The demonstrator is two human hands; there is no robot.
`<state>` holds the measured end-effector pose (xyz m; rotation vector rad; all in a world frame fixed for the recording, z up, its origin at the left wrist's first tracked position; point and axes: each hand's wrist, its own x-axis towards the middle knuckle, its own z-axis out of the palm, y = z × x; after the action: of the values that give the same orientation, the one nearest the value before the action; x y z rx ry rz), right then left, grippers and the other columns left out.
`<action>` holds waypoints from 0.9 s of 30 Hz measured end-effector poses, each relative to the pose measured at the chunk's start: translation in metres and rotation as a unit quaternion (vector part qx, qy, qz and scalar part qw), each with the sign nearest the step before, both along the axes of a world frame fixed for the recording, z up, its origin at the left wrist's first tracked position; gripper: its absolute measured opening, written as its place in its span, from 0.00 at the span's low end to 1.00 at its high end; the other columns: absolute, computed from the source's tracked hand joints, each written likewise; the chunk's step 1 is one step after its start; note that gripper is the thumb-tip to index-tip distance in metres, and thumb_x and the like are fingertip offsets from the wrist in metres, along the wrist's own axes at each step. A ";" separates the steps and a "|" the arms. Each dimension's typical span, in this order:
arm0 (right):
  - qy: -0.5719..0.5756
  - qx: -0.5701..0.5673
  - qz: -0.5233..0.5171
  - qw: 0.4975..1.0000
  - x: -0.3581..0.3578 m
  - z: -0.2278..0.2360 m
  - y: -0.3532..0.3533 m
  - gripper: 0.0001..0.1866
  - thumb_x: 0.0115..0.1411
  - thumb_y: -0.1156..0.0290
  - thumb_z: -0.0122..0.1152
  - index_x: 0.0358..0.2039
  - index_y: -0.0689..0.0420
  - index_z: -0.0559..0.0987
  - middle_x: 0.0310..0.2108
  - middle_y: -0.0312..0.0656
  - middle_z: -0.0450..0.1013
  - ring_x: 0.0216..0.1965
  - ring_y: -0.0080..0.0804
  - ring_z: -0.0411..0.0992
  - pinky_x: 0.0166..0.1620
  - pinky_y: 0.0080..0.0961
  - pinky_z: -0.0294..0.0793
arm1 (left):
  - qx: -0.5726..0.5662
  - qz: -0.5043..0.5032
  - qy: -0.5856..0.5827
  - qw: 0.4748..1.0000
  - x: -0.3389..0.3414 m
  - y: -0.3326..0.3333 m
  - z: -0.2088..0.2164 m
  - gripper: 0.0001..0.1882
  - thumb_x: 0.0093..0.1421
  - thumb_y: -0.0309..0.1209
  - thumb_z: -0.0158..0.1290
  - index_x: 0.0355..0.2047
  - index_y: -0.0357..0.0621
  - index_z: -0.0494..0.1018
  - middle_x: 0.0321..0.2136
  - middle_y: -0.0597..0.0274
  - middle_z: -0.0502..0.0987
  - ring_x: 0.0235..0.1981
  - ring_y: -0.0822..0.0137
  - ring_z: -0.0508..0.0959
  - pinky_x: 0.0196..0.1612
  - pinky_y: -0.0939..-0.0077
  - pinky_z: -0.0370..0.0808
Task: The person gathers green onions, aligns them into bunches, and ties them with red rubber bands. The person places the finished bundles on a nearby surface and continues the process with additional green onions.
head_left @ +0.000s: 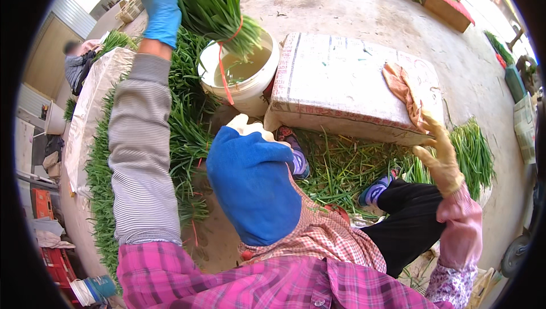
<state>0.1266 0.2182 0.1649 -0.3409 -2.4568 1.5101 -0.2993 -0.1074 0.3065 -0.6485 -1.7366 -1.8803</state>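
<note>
My left hand [162, 14], in a blue glove, is closed on a bunch of garlic chives [211, 7] at the top left. A red tie circles the bunch near its pale cut ends, and a loose red strand hangs down. Those ends hover over the rim of a white bucket [244, 103] partly filled with murky water. At the right, my right hand [442, 158], in a yellowish glove, has its fingers apart and holds nothing. It is between the corner of a low block [347, 75] covered in white woven sacking and more chives [472, 148].
Chives are heaped along my left [185, 104]. Loose leaves [341, 161] litter the floor by my feet. A crumpled peach cloth [405, 90] lies on the covered block. A blue cloth [256, 186] covers my left knee. Another person [79, 67] is at the far left.
</note>
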 end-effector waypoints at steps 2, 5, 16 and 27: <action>-0.025 0.052 -0.024 0.998 0.023 0.006 0.019 0.36 0.48 0.83 0.60 0.59 0.52 0.64 0.58 0.39 0.60 0.55 0.30 0.61 0.52 0.26 0.65 | -0.040 0.067 -0.034 0.996 -0.062 -0.005 -0.056 0.21 0.40 0.30 0.67 0.33 0.29 0.75 0.33 0.57 0.78 0.31 0.69 0.76 0.41 0.76 0.74; -0.074 0.106 -0.028 0.991 0.051 -0.004 0.047 0.34 0.47 0.83 0.60 0.57 0.51 0.68 0.56 0.38 0.63 0.54 0.28 0.63 0.51 0.24 0.64 | -0.081 0.137 -0.112 0.981 -0.059 0.012 -0.156 0.32 0.36 0.31 0.70 0.44 0.34 0.73 0.42 0.57 0.77 0.40 0.65 0.75 0.46 0.71 0.72; -0.216 -0.015 -0.023 0.976 0.058 -0.044 0.079 0.21 0.53 0.77 0.61 0.49 0.57 0.74 0.49 0.36 0.68 0.48 0.25 0.66 0.49 0.22 0.64 | 0.001 -0.004 -0.161 0.987 -0.075 -0.008 -0.103 0.16 0.40 0.23 0.66 0.30 0.27 0.76 0.28 0.54 0.79 0.25 0.65 0.79 0.36 0.73 0.78; -0.202 -0.001 -0.013 0.979 0.046 -0.052 0.078 0.19 0.55 0.84 0.56 0.48 0.59 0.74 0.47 0.37 0.70 0.46 0.23 0.68 0.48 0.21 0.67 | -0.063 0.006 -0.139 0.988 -0.062 -0.016 -0.180 0.23 0.37 0.19 0.67 0.37 0.31 0.75 0.35 0.60 0.79 0.32 0.67 0.77 0.38 0.72 0.77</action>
<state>0.1722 0.2965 0.1133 -0.7420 -2.7352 1.5601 -0.3618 -0.1237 0.1264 -0.4347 -2.0413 -1.9386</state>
